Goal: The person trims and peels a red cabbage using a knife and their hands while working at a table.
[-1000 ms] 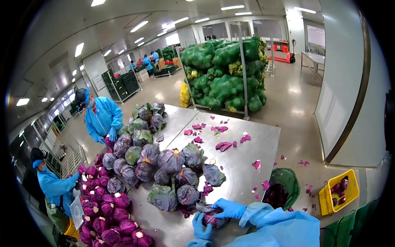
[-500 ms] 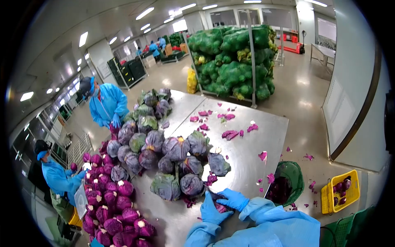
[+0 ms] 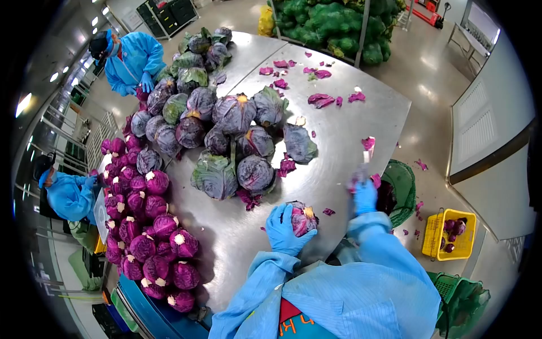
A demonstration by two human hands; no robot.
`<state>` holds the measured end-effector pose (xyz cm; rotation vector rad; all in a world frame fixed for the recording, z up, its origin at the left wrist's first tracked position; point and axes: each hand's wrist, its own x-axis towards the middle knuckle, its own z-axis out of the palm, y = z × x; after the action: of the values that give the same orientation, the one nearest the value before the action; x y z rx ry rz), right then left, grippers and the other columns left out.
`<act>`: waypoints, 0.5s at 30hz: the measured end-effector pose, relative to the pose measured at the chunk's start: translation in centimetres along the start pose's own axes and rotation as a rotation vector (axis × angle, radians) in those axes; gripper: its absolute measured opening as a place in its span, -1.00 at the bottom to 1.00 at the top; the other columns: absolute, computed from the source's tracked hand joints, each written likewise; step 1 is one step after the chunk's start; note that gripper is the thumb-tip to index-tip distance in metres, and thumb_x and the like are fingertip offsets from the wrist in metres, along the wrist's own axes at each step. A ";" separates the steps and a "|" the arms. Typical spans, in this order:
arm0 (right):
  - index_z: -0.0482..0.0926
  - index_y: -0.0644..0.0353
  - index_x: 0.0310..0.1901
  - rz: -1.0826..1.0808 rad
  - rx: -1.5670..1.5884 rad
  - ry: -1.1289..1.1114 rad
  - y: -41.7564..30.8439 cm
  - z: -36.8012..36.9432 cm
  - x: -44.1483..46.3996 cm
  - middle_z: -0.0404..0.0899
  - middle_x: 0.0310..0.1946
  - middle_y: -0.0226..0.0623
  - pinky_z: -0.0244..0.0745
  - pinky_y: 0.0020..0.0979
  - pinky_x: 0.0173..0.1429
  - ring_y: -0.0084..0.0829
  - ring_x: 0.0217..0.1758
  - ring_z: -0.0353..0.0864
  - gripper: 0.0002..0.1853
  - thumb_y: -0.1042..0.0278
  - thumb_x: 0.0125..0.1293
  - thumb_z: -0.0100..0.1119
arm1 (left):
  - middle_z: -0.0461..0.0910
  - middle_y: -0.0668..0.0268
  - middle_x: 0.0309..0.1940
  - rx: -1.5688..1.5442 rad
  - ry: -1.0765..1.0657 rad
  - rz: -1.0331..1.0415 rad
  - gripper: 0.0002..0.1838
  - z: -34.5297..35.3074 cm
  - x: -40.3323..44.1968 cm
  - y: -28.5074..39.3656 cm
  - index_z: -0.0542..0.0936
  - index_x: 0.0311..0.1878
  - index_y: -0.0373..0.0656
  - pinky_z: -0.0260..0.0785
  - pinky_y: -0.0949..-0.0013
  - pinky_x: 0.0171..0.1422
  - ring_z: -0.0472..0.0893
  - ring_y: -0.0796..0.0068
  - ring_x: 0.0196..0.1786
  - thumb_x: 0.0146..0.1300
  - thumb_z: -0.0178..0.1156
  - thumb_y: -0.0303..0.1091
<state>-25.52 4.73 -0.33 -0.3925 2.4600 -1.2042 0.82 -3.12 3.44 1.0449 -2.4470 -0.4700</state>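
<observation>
"Where is the round purple cabbage with the pale stem end (image 3: 304,219)?"

"Over the near part of the brushed-metal table (image 3: 333,138), its stem end turned upward. The person's blue-gloved left hand (image 3: 287,230) is clamped on its left side, fingers curved around it."

"And the blue-gloved right hand (image 3: 365,198)?"

"Well apart from the cabbage, near the table's right edge. Its fingers are closed on a blurred, narrow grey tool (image 3: 363,171), perhaps a knife; motion smears it too much to be certain. Magenta leaf scraps (image 3: 320,100) lie scattered on the metal beyond."

"What sits around the cabbage?"

"Past it, a cluster of dusky purple cabbages with loose green-tinged outer leaves (image 3: 234,114). To the left, a heap of bright magenta cabbages with white cut stems (image 3: 155,208)."

"And off the table?"

"Just beside its right edge, a green mesh-lined container (image 3: 405,192) holds dark purple leaves. Farther right, a yellow plastic crate (image 3: 464,247) on the floor holds several purple heads."

"Anyone nearby?"

"Two people in blue gowns at the left: one at the far side (image 3: 134,59) with gloved hands at a purple head, the other lower down (image 3: 70,195) beside the magenta heap. Beyond the table's far edge, green net sacks (image 3: 327,25) are stacked on a metal rack."
</observation>
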 end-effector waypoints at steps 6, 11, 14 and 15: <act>0.42 0.29 0.19 -0.263 -0.153 0.181 11.3 -6.5 2.7 0.47 0.01 -0.06 0.46 -0.26 0.14 -0.15 -0.01 0.54 -0.50 0.34 0.23 0.25 | 0.25 -0.05 0.30 -0.019 -0.132 -0.164 0.27 -1.2 1.7 -0.3 0.21 0.37 -0.23 0.10 0.00 0.41 0.23 -0.09 0.34 -0.40 0.51 0.32; 0.52 0.06 0.11 -0.356 -0.060 -0.410 -0.1 -2.0 -6.5 0.62 -0.10 -0.08 0.55 -0.28 -0.03 -0.22 -0.07 0.65 -0.68 0.24 0.35 0.11 | 0.20 -0.16 0.31 0.129 -0.313 -0.145 0.41 -0.5 3.3 0.2 0.08 0.41 -0.37 0.13 -0.01 0.40 0.22 -0.14 0.36 -0.45 0.52 0.33; 0.52 0.02 0.04 -0.520 -0.264 -0.408 0.0 2.0 -10.4 0.62 -0.22 -0.15 0.56 -0.20 -0.27 -0.18 -0.39 0.64 -0.70 0.19 0.31 0.16 | 0.32 -0.08 0.18 0.158 -0.291 -0.174 0.36 0.3 4.1 1.0 0.12 0.34 -0.42 0.22 0.03 0.30 0.34 -0.07 0.23 -0.46 0.55 0.25; 0.51 0.02 0.02 -0.565 -0.353 -0.391 0.4 2.7 -10.9 0.61 -0.25 -0.14 0.55 -0.16 -0.30 -0.11 -0.40 0.63 -0.71 0.17 0.31 0.16 | 0.35 -0.06 0.14 0.164 -0.284 -0.192 0.33 0.4 4.4 1.5 0.14 0.32 -0.44 0.23 0.05 0.29 0.37 -0.06 0.19 -0.46 0.55 0.24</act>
<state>-14.68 7.51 0.07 -1.3526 2.2645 -0.7572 -2.99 -5.36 4.94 1.3733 -2.6816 -0.5162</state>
